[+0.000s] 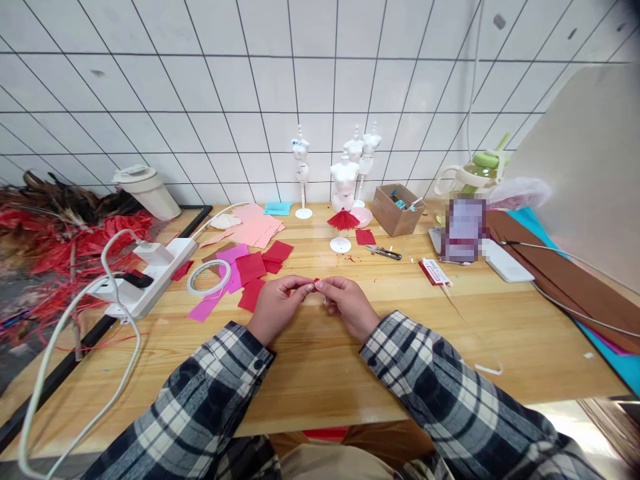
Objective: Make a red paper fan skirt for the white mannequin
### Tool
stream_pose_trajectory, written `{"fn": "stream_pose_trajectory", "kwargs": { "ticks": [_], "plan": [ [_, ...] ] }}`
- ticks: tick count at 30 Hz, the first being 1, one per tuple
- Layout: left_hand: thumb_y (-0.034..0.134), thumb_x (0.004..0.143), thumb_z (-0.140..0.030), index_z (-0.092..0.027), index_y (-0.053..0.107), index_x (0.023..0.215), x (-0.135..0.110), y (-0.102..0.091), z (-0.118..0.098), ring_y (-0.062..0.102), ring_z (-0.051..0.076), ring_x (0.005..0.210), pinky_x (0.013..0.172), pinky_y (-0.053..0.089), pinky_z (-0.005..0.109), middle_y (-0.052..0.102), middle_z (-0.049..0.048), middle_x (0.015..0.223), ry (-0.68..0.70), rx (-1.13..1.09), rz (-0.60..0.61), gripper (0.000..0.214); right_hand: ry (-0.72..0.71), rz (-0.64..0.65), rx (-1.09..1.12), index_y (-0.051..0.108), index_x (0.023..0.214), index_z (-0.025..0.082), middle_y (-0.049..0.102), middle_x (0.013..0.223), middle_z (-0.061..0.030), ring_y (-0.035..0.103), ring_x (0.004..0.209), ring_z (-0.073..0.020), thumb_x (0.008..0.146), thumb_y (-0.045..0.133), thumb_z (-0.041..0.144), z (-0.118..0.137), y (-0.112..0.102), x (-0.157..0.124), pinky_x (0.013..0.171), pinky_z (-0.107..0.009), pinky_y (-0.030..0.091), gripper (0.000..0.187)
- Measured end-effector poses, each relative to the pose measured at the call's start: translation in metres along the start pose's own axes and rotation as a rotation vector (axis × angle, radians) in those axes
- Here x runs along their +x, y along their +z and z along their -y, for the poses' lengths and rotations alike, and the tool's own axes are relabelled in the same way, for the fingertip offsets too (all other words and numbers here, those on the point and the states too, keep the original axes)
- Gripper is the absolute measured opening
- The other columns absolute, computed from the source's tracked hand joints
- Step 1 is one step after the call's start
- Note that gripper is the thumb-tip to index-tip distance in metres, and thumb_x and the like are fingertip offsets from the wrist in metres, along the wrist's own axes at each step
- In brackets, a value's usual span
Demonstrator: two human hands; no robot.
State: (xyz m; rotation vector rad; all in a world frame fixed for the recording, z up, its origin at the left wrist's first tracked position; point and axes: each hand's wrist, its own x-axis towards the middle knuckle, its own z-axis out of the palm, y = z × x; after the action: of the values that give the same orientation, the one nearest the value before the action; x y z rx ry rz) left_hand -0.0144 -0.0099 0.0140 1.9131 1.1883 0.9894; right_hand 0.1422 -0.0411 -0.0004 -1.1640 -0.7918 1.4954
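Note:
My left hand (283,302) and my right hand (349,304) meet over the middle of the table, fingertips pinched together. Between them shows a small bit of red material (316,281), mostly hidden by the fingers; it looks like the red paper or cloth pieces nearby. Red squares (251,268) and magenta pieces (233,253) lie just left of my left hand. Beyond the hands a small white mannequin (345,179) wears a red fringed skirt (343,219). One red square (365,237) and thread snips (384,253) rest to its right.
Behind are more mannequins (301,163) and a cardboard box (399,210) of small items. A tape roll (191,285), power strip (173,261) and white cable (113,293) occupy the left. At right are a phone (464,230), a white power bank (509,261) and brown sheets (565,273).

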Motion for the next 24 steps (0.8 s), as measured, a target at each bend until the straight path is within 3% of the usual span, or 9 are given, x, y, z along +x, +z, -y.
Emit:
{"fn": "stream_pose_trajectory", "kwargs": {
  "ticks": [3, 10, 14, 16, 20, 24],
  "plan": [
    [0.066, 0.077, -0.036, -0.017, 0.073, 0.082, 0.001, 0.0, -0.001, 0.067, 0.019, 0.075, 0.072, 0.053, 0.03, 0.075, 0.0059, 0.081, -0.034, -0.035, -0.012, 0.02, 0.006, 0.002, -0.017, 0.063, 0.074, 0.015, 0.052, 0.054, 0.0056, 0.046, 0.047, -0.0055, 0.063, 0.076, 0.046, 0.0, 0.001, 0.0, 0.039, -0.015, 0.033, 0.035],
    [0.067, 0.076, -0.04, -0.015, 0.07, 0.089, 0.003, 0.0, 0.006, 0.067, 0.021, 0.079, 0.073, 0.054, 0.031, 0.074, 0.0081, 0.088, -0.094, -0.183, -0.051, 0.028, 0.083, 0.118, 0.038, 0.066, 0.091, 0.019, 0.064, 0.078, 0.0011, 0.054, 0.057, -0.0078, 0.057, 0.082, 0.036, 0.007, -0.003, -0.001, 0.046, -0.021, 0.05, 0.042],
    [0.06, 0.083, -0.039, -0.017, 0.07, 0.09, 0.004, -0.005, 0.005, 0.067, 0.02, 0.085, 0.079, 0.052, 0.032, 0.073, 0.0079, 0.092, 0.045, -0.019, 0.014, 0.025, 0.095, 0.16, -0.054, 0.07, 0.092, 0.018, 0.063, 0.076, 0.0007, 0.052, 0.056, -0.0071, 0.062, 0.079, 0.033, 0.01, -0.019, 0.009, 0.051, -0.023, 0.052, 0.035],
    [0.054, 0.088, -0.036, -0.019, 0.07, 0.089, 0.004, -0.009, 0.002, 0.066, 0.019, 0.088, 0.087, 0.049, 0.035, 0.073, 0.0061, 0.093, 0.2, 0.187, 0.109, 0.023, 0.038, 0.194, -0.244, 0.071, 0.09, 0.017, 0.064, 0.072, 0.0004, 0.053, 0.057, -0.0081, 0.068, 0.075, 0.031, 0.011, -0.028, 0.016, 0.053, -0.023, 0.05, 0.026],
    [0.045, 0.092, -0.027, -0.025, 0.07, 0.093, 0.005, -0.014, -0.002, 0.064, 0.018, 0.094, 0.106, 0.031, 0.046, 0.073, 0.0016, 0.097, 0.474, 0.566, 0.304, 0.024, -0.38, 0.146, -0.877, 0.073, 0.078, 0.018, 0.067, 0.077, -0.0019, 0.059, 0.071, -0.012, 0.077, 0.069, 0.024, 0.015, -0.038, 0.021, 0.068, -0.025, 0.046, 0.007],
    [0.045, 0.09, -0.025, -0.025, 0.07, 0.085, 0.004, -0.011, -0.003, 0.064, 0.019, 0.091, 0.107, 0.027, 0.048, 0.072, 0.0007, 0.09, 0.531, 0.723, 0.397, 0.025, -0.599, 0.088, -1.325, 0.072, 0.084, 0.021, 0.068, 0.086, -0.0036, 0.059, 0.083, -0.0159, 0.085, 0.061, 0.026, 0.018, -0.027, 0.009, 0.072, -0.027, 0.042, 0.013]
  ]
}}
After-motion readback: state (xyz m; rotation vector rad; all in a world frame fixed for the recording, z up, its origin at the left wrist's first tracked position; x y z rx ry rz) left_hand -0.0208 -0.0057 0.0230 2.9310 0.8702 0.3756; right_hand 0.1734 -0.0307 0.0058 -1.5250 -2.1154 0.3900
